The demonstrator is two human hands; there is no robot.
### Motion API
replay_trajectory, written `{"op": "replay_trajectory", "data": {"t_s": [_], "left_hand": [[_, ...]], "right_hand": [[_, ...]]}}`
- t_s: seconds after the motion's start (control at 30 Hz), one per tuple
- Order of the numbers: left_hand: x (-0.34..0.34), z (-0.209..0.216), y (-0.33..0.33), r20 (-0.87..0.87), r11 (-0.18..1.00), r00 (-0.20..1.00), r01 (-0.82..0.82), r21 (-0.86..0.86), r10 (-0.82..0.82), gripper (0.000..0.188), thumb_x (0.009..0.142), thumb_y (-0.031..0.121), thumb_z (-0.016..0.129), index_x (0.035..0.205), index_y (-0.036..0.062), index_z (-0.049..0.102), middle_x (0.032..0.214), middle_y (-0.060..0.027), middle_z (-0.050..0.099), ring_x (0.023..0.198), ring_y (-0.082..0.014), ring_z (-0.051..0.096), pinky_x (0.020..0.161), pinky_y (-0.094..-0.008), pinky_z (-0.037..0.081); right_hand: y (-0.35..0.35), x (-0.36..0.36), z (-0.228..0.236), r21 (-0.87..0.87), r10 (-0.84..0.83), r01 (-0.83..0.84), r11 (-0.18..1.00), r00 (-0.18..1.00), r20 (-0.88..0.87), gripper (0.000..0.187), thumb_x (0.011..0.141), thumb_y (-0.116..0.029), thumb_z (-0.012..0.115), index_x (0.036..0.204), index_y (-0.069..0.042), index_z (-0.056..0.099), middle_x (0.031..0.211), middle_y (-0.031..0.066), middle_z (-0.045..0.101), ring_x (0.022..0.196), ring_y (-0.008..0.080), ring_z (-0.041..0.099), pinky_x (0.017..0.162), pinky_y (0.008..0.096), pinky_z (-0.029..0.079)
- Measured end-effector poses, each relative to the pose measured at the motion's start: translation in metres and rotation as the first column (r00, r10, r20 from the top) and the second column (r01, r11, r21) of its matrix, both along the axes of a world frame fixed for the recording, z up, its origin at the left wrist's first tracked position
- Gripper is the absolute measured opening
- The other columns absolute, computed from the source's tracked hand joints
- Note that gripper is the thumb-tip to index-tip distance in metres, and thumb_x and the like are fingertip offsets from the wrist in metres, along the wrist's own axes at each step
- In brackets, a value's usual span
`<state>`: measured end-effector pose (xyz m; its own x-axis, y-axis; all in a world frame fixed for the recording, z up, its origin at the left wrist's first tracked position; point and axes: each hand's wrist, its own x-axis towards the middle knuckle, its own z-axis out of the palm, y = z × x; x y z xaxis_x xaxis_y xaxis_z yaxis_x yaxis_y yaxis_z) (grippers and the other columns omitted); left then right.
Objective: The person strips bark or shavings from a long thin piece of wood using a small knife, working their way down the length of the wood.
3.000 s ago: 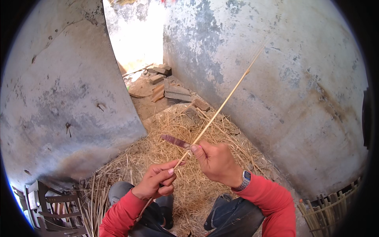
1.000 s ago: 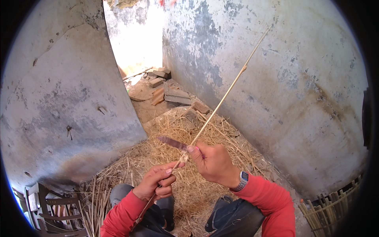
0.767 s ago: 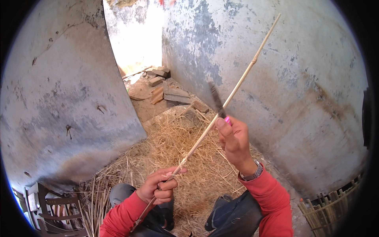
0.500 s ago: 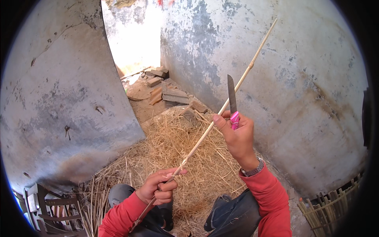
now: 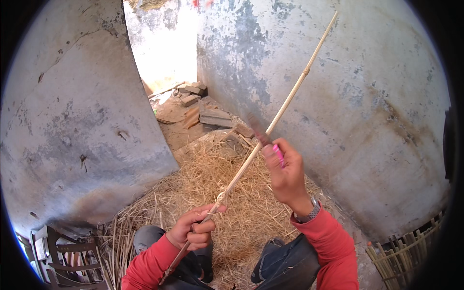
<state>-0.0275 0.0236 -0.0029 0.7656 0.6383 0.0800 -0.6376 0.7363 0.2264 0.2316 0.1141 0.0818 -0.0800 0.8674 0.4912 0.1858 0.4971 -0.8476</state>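
A long pale bamboo stick (image 5: 286, 102) slants from low near my lap up to the far right. It has a knobby joint high up and a frayed one just above my left hand. My left hand (image 5: 192, 227) is closed around its darker lower part. In my right hand (image 5: 287, 175) is a knife (image 5: 279, 153) with a pink handle. Its blade is smeared by motion, points up to the left and crosses the stick at about mid-length. Whether the edge touches the wood I cannot tell.
Straw and shavings (image 5: 237, 212) cover the floor before my feet. Bricks and slabs (image 5: 212, 117) lie by the bright doorway. Peeling walls (image 5: 357, 96) rise on both sides. A dark chair frame (image 5: 67, 256) and thin sticks (image 5: 121, 246) are at lower left, a slatted bamboo piece (image 5: 403, 256) at lower right.
My right hand has turned the knife from upright to leaning left, its blade now across the stick. The stick has shifted slightly; my left hand keeps its hold.
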Motion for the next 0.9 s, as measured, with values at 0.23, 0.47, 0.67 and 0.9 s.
{"op": "replay_trajectory", "data": {"t_s": [0.23,0.47,0.67,0.9], "left_hand": [[-0.002,0.005,-0.005,-0.028,0.999,0.998,0.049,0.023,-0.048,0.051,0.11,0.017,0.037,0.159,0.0019,0.03,0.064,0.0069,0.026,0.041,-0.0019,0.023,0.036,-0.0228,0.02],[-0.009,0.006,-0.002,-0.072,1.0,0.997,-0.001,-0.008,0.001,0.051,0.11,0.019,0.039,0.159,0.0045,0.031,0.063,0.0071,0.025,0.041,-0.0018,0.022,0.036,-0.0225,0.019],[-0.011,0.006,-0.001,-0.131,1.0,0.991,-0.016,0.008,0.017,0.051,0.111,0.021,0.039,0.158,0.0051,0.033,0.063,0.0068,0.025,0.04,-0.002,0.022,0.035,-0.0228,0.019],[-0.006,0.006,0.0,-0.087,0.998,0.996,0.02,0.068,-0.014,0.049,0.11,0.018,0.039,0.157,0.0026,0.034,0.063,0.0066,0.025,0.04,-0.0019,0.022,0.035,-0.023,0.019]], "right_hand": [[0.019,0.023,0.021,0.281,-0.372,0.304,0.911,0.898,0.236,0.042,0.108,-0.031,0.056,0.077,-0.003,0.052,0.055,0.0112,0.038,0.05,0.0159,0.037,0.046,0.0365,0.033],[-0.011,-0.007,0.001,0.239,-0.132,0.034,0.97,0.903,0.409,0.037,0.106,-0.029,0.057,0.079,-0.004,0.056,0.053,0.0166,0.048,0.044,0.0348,0.053,0.044,0.0445,0.038],[-0.029,-0.016,-0.007,0.042,0.135,-0.181,0.982,0.849,0.511,0.037,0.106,-0.029,0.058,0.079,-0.004,0.057,0.054,0.0183,0.049,0.045,0.0356,0.053,0.045,0.0448,0.038],[0.017,0.017,0.039,0.322,-0.414,0.334,0.886,0.883,0.22,0.04,0.106,-0.031,0.057,0.081,-0.001,0.06,0.053,0.0142,0.041,0.044,0.0211,0.039,0.045,0.0394,0.034]]}}
